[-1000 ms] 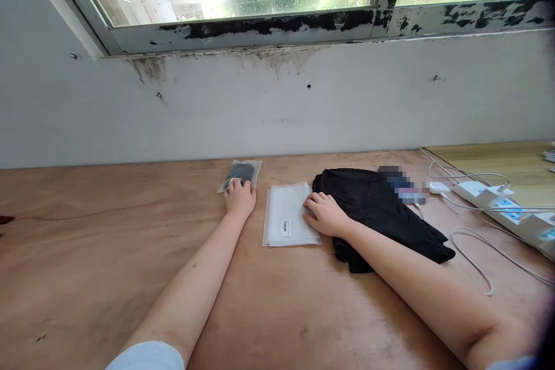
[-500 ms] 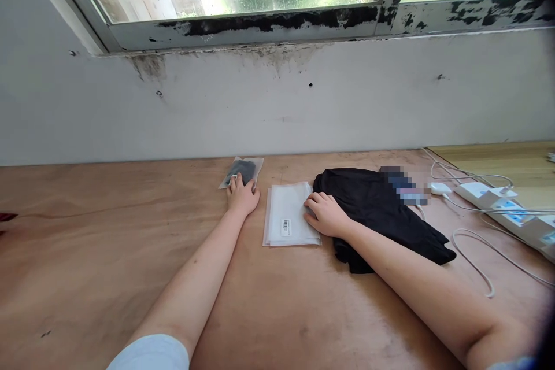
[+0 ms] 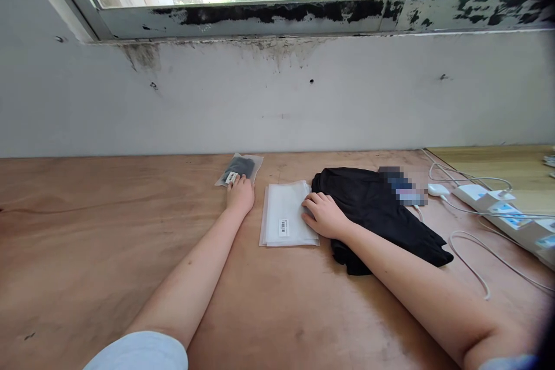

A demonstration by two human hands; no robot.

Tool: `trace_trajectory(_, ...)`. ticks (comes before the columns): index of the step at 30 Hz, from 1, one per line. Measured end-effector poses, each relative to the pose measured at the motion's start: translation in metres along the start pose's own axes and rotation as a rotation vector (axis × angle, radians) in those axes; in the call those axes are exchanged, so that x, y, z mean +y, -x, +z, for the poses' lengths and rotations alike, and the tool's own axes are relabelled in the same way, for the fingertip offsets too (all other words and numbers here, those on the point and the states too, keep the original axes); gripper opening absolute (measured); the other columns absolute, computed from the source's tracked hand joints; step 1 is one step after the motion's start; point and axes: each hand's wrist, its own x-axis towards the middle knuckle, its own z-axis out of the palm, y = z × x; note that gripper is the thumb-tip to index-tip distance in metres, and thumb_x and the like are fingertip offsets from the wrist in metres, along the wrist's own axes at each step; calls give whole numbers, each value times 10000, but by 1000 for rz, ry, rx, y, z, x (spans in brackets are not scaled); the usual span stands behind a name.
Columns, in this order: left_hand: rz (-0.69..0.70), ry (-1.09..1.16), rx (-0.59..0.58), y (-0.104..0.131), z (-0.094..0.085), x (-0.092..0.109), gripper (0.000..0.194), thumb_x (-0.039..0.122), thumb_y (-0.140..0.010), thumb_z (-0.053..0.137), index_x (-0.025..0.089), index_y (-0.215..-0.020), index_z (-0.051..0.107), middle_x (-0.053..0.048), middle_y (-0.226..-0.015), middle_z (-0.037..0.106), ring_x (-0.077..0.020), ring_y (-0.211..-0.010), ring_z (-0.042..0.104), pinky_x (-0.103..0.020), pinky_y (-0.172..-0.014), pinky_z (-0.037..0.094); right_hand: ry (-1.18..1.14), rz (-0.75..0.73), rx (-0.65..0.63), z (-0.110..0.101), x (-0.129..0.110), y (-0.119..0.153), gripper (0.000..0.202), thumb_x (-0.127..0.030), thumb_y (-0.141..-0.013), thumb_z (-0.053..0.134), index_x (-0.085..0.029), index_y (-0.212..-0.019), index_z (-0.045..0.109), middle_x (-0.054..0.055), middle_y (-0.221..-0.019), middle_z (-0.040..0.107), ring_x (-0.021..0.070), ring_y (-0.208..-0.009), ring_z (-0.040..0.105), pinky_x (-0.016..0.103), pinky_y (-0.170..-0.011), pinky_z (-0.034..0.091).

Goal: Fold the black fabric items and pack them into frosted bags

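Note:
Near the wall lies a frosted plastic bag [image 3: 247, 166] with dark folded cloth inside and a white barcode label. My left hand [image 3: 240, 193] rests at its near edge, fingers stretched forward onto it and open. To the right is a small stack of flat frosted bags [image 3: 286, 205], the top one with a barcode label. My right hand [image 3: 325, 213] lies palm down and open, its fingertips on the stack's right edge. Its back part is over the black garment [image 3: 368, 196], which is spread on the table beside the stack; my forearm crosses the garment.
A blurred-out object [image 3: 402, 186] lies by the garment on the wooden table [image 3: 130, 243]. At the right are a white power strip [image 3: 511, 211] with plugs and loose white cables [image 3: 470, 260]. The wall [image 3: 217, 104] and a window bound the far side.
My left hand has drawn back slightly towards me, and the label on the filled bag now shows more. My right hand stays in place; the camera has tilted down a little.

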Motion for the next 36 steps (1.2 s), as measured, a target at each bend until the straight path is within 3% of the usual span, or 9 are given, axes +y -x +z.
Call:
trace_trajectory(5,-7,-107,0,15,-9,14,445,178,-957,313,39,-1153,687,-253,-1199,659,-347,-1228,552,-509,-1122,301,4,-7,8,0,0,0,282,-360,-973,532,-194,-1176,636,118,-1228,612,264,-1089,526,376,-943,372)
trace_trajectory(10,10,-155,18,33,-21,29,369,308,-884,461,127,-1022,752,-213,-1160,663,-385,-1224,529,-594,-1196,123,14,-15,17,0,0,1,280,-373,-979,524,-188,-1154,641,121,-1219,612,260,-1083,526,374,-927,375)
trace_trajectory(14,-5,-81,52,27,-26,21,466,363,-919,420,150,-1253,666,-200,-1375,576,-380,-1380,415,-565,-1210,156,25,-18,20,1,0,1,268,-363,-980,526,-186,-1143,644,118,-1210,615,257,-1078,530,371,-914,374)
trace_trajectory(17,-39,6,-80,20,-20,9,586,478,-951,368,243,-1476,484,-144,-1607,343,-415,-1492,235,-642,-1162,222,26,-23,23,1,0,1,269,-360,-982,526,-181,-1145,642,118,-1208,615,255,-1074,531,367,-914,373)
trace_trajectory(19,-100,47,-164,18,-15,4,623,540,-957,323,304,-1528,400,-121,-1647,263,-440,-1501,196,-714,-1095,269,25,-27,30,1,0,1,273,-362,-982,526,-177,-1147,641,119,-1206,616,256,-1073,531,365,-917,372)
trace_trajectory(23,-191,50,-147,20,-10,5,601,481,-944,351,305,-1515,417,-144,-1644,260,-456,-1491,210,-751,-1030,312,23,-29,30,1,0,1,279,-364,-986,519,-178,-1156,639,119,-1210,614,257,-1077,531,364,-924,371)
trace_trajectory(27,-236,33,-65,24,-9,8,584,402,-905,432,252,-1467,486,-183,-1608,322,-491,-1477,211,-778,-1048,248,22,-26,18,0,0,2,287,-370,-987,516,-180,-1165,638,123,-1221,611,259,-1082,532,368,-935,368)
trace_trajectory(31,-127,-10,50,28,-8,10,522,294,-881,461,171,-1376,566,-200,-1540,427,-443,-1489,214,-737,-1121,173,21,-17,22,1,0,2,288,-369,-981,525,-178,-1164,640,117,-1219,613,260,-1084,531,364,-922,372)
trace_trajectory(36,58,23,102,33,-6,18,398,277,-926,418,166,-1218,665,-171,-1487,504,-364,-1459,324,-610,-1174,215,24,-29,29,1,-1,3,281,-359,-987,516,-176,-1158,641,118,-1211,614,251,-1081,535,365,-936,367)
